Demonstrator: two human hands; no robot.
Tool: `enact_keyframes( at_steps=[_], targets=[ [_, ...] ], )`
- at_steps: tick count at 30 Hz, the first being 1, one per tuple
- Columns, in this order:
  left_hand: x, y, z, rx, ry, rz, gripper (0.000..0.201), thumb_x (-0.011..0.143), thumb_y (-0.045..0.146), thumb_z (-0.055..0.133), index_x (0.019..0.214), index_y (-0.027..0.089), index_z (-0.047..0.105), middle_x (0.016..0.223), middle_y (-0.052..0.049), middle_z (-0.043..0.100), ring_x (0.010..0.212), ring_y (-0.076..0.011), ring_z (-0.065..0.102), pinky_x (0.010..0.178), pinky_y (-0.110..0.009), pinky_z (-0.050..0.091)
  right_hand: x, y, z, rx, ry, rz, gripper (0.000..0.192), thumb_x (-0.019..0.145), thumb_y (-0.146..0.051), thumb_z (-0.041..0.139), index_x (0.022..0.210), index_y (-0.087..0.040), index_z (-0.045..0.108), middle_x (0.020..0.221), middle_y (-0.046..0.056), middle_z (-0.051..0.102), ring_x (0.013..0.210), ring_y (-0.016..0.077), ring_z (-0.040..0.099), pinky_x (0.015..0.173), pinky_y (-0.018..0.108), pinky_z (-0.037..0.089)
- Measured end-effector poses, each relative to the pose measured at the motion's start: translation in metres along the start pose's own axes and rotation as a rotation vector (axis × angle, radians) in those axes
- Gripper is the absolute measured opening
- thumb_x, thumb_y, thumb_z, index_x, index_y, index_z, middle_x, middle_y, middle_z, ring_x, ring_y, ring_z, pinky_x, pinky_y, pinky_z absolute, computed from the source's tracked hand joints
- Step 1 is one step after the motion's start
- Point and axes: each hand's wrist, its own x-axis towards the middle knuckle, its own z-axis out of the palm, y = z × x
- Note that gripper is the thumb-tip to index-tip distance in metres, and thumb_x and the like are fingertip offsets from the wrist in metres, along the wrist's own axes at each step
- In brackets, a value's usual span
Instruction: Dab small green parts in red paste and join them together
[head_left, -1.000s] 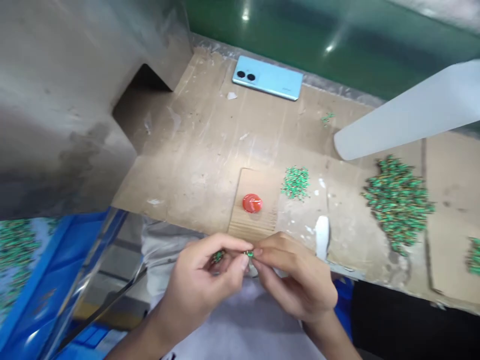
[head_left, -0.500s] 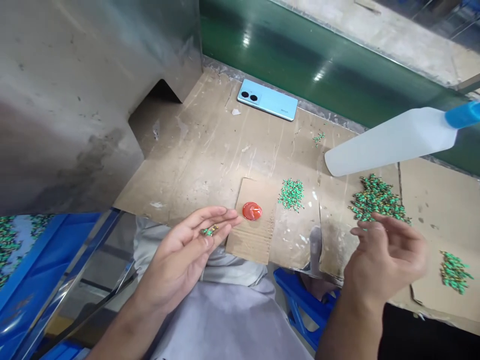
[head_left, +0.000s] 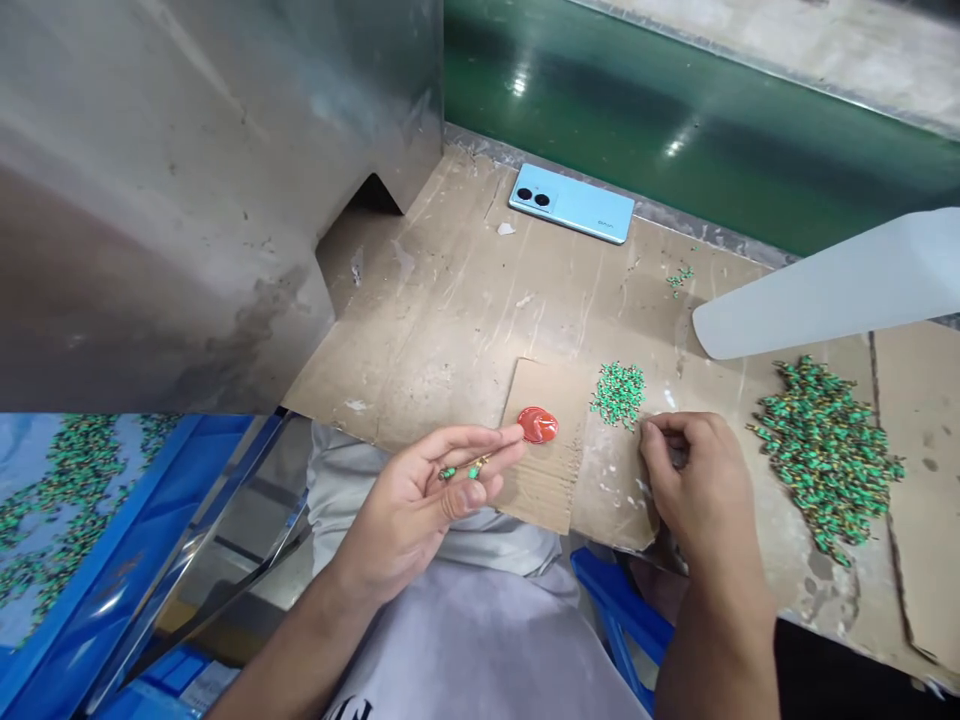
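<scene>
My left hand (head_left: 442, 490) is half curled with the palm up, its thumb over a few small green-and-gold parts (head_left: 474, 470) lying on the fingers. Its fingertips are beside a glossy red blob of paste (head_left: 538, 425) on a small cardboard piece (head_left: 536, 495). To the right, my right hand (head_left: 697, 470) is low over the work surface with thumb and forefinger together; whatever may be between them is hidden. Those fingertips are just right of a small pile of green parts (head_left: 619, 393). A larger heap of green-and-gold parts (head_left: 829, 450) lies farther right.
A light-blue phone (head_left: 574, 203) lies at the back against the green panel. A white bottle (head_left: 817, 290) stands at the right. Sheet metal (head_left: 187, 220) blocks the left side, above a blue tray (head_left: 127, 590) of similar parts. Some loose parts (head_left: 681, 277) lie near the bottle.
My right hand has moved left from the large heap to beside the small pile. My left hand stays by the red paste, still holding parts. The whole view has shifted, showing more of the left.
</scene>
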Motion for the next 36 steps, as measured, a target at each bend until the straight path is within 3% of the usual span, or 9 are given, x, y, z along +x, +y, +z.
enact_keyframes(
  at_steps=[3, 6, 10, 13, 18, 22, 25, 30, 36],
  targets=[
    [-0.002, -0.004, 0.0, 0.059, 0.039, -0.025, 0.017, 0.093, 0.017, 0.086, 0.108, 0.023, 0.085, 0.118, -0.008, 0.085, 0.099, -0.0163, 0.084, 0.078, -0.013, 0.064, -0.006, -0.007, -0.004, 0.014, 0.047, -0.018, 0.017, 0.097, -0.038, 0.063, 0.089, -0.023, 0.064, 0.088, 0.007, 0.063, 0.08, 0.024, 0.059, 0.077, 0.041, 0.051],
    [-0.005, -0.008, 0.005, 0.182, 0.038, -0.131, 0.014, 0.096, 0.023, 0.083, 0.109, 0.019, 0.082, 0.089, -0.005, 0.085, 0.07, -0.0104, 0.079, 0.065, -0.014, 0.061, -0.018, -0.03, -0.01, 0.191, 0.047, -0.148, 0.007, 0.101, -0.025, 0.063, 0.094, -0.023, 0.062, 0.09, 0.004, 0.062, 0.08, 0.0204, 0.06, 0.072, 0.035, 0.05],
    [-0.008, -0.009, 0.021, 0.273, 0.076, -0.233, 0.019, 0.092, 0.026, 0.086, 0.107, 0.017, 0.081, 0.082, -0.004, 0.083, 0.073, -0.0136, 0.078, 0.068, -0.018, 0.062, -0.034, -0.07, -0.009, 0.392, -0.119, -0.504, 0.015, 0.099, -0.009, 0.067, 0.106, -0.021, 0.065, 0.096, 0.004, 0.064, 0.085, 0.0187, 0.064, 0.074, 0.033, 0.053],
    [-0.007, -0.008, 0.03, 0.379, 0.109, -0.181, 0.019, 0.086, 0.023, 0.089, 0.103, 0.017, 0.083, 0.092, -0.004, 0.084, 0.077, -0.0136, 0.078, 0.072, -0.018, 0.063, -0.037, -0.088, -0.003, 0.378, -0.125, -0.606, 0.021, 0.097, -0.001, 0.069, 0.109, -0.018, 0.066, 0.1, 0.006, 0.066, 0.087, 0.0187, 0.065, 0.074, 0.032, 0.055],
    [-0.006, -0.008, 0.027, 0.518, 0.121, -0.081, 0.012, 0.093, 0.02, 0.08, 0.105, 0.018, 0.085, 0.115, -0.006, 0.085, 0.108, -0.0189, 0.079, 0.089, -0.02, 0.064, -0.035, -0.09, 0.005, 0.354, -0.168, -0.657, 0.025, 0.097, 0.0, 0.068, 0.117, -0.015, 0.067, 0.105, 0.01, 0.068, 0.093, 0.0213, 0.065, 0.076, 0.034, 0.058],
    [-0.006, -0.012, 0.022, 0.441, 0.104, -0.071, 0.012, 0.097, 0.021, 0.075, 0.105, 0.019, 0.084, 0.125, -0.007, 0.083, 0.103, -0.0187, 0.081, 0.082, -0.022, 0.067, -0.034, -0.089, 0.008, 0.454, -0.237, -0.627, 0.023, 0.098, 0.0, 0.067, 0.116, -0.015, 0.066, 0.108, 0.01, 0.068, 0.096, 0.0197, 0.067, 0.079, 0.033, 0.059],
    [-0.007, -0.012, 0.021, 0.568, 0.091, -0.032, 0.013, 0.095, 0.02, 0.08, 0.106, 0.02, 0.085, 0.12, -0.005, 0.084, 0.112, -0.0198, 0.079, 0.09, -0.021, 0.064, -0.035, -0.089, 0.011, 0.547, -0.261, -0.552, 0.025, 0.099, 0.001, 0.066, 0.115, -0.017, 0.065, 0.105, 0.008, 0.069, 0.096, 0.0181, 0.069, 0.08, 0.031, 0.06],
    [-0.009, -0.007, 0.021, 0.738, 0.061, -0.025, 0.022, 0.093, 0.022, 0.084, 0.115, 0.021, 0.085, 0.112, -0.002, 0.086, 0.101, -0.0178, 0.079, 0.085, -0.019, 0.061, -0.035, -0.088, 0.014, 0.524, -0.194, -0.536, 0.028, 0.096, 0.002, 0.07, 0.117, -0.016, 0.066, 0.105, 0.008, 0.071, 0.094, 0.0178, 0.07, 0.081, 0.031, 0.062],
    [-0.013, -0.01, 0.019, 0.612, 0.047, -0.077, 0.029, 0.109, 0.03, 0.062, 0.129, 0.02, 0.08, 0.124, -0.007, 0.083, 0.098, -0.0176, 0.084, 0.088, -0.022, 0.067, -0.035, -0.089, 0.014, 0.578, -0.215, -0.468, 0.023, 0.097, 0.0, 0.07, 0.11, -0.019, 0.066, 0.097, 0.004, 0.069, 0.086, 0.015, 0.069, 0.072, 0.026, 0.061]
  ],
)
